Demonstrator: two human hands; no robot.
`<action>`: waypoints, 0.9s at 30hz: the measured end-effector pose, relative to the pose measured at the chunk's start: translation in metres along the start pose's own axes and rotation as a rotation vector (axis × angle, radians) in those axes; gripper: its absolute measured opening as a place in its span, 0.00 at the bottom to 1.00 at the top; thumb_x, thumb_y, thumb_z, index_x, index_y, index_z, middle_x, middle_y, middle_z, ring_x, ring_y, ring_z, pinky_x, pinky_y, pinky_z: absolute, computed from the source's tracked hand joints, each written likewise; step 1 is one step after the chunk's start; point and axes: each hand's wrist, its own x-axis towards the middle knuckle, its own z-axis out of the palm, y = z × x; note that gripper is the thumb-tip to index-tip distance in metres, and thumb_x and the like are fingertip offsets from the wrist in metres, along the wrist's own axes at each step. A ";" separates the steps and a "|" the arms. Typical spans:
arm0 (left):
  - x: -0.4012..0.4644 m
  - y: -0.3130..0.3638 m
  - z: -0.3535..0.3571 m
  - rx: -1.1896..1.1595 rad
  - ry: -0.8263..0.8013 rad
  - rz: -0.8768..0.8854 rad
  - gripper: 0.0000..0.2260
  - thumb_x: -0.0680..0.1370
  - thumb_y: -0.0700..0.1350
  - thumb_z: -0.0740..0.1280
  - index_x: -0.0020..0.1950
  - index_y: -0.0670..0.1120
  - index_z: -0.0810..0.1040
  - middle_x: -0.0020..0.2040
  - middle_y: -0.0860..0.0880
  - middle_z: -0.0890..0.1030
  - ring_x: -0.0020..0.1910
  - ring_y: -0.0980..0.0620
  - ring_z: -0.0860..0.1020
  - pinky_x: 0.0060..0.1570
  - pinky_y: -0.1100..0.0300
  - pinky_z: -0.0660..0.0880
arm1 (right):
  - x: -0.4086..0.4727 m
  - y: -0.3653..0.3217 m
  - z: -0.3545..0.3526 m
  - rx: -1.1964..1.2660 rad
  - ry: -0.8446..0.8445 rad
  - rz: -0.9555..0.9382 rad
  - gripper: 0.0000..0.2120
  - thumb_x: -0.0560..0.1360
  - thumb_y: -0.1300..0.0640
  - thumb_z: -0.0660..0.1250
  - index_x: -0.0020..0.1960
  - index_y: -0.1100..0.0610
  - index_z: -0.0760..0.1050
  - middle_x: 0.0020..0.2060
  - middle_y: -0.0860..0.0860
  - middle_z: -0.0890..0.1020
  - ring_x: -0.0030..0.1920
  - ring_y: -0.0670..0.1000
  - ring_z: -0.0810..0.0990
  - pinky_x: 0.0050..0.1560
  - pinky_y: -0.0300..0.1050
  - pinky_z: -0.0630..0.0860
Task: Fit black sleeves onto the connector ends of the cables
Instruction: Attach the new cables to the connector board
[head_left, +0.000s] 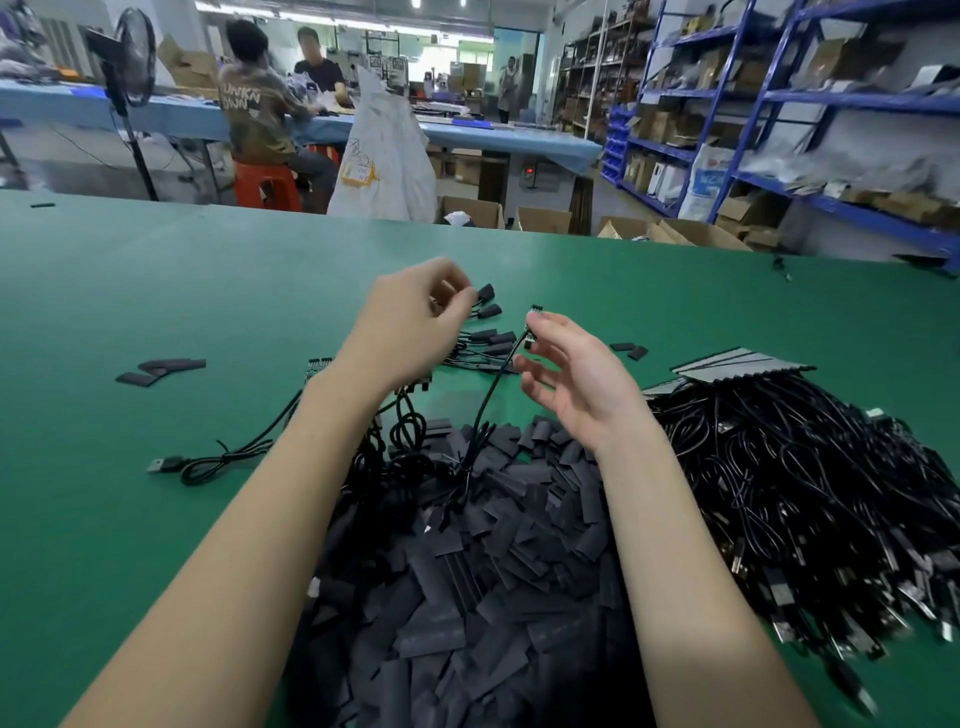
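1. The right hand (576, 374) pinches the bare connector end (535, 313) of a black cable (488, 400), held above the desk (208, 291).
2. The left hand (410, 325) grips cables whose ends already wear black sleeves (487, 301).
3. A heap of loose sleeves (493, 571) lies at the near edge.
4. A cable pile (810, 493) fills the right edge.
5. One USB cable (218, 460) lies toward the left.
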 end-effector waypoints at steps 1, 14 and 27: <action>-0.006 0.009 0.003 -0.044 -0.048 0.005 0.03 0.80 0.49 0.67 0.48 0.51 0.78 0.39 0.57 0.81 0.37 0.57 0.79 0.32 0.70 0.73 | 0.001 0.001 0.000 -0.027 0.009 -0.003 0.04 0.77 0.55 0.72 0.49 0.52 0.78 0.31 0.45 0.80 0.33 0.45 0.80 0.30 0.36 0.74; -0.043 0.012 0.038 -0.107 0.026 -0.073 0.04 0.78 0.51 0.72 0.47 0.52 0.81 0.37 0.58 0.80 0.34 0.68 0.76 0.38 0.74 0.69 | 0.006 0.006 -0.024 -0.561 0.045 -0.165 0.09 0.81 0.49 0.66 0.47 0.51 0.81 0.36 0.45 0.85 0.31 0.43 0.78 0.30 0.36 0.72; -0.048 0.006 0.043 0.140 0.161 -0.107 0.12 0.76 0.58 0.71 0.41 0.51 0.77 0.33 0.56 0.80 0.36 0.55 0.79 0.39 0.57 0.76 | 0.013 0.028 -0.049 -1.484 -0.078 -0.068 0.14 0.74 0.62 0.71 0.51 0.42 0.84 0.44 0.45 0.82 0.42 0.42 0.79 0.53 0.40 0.78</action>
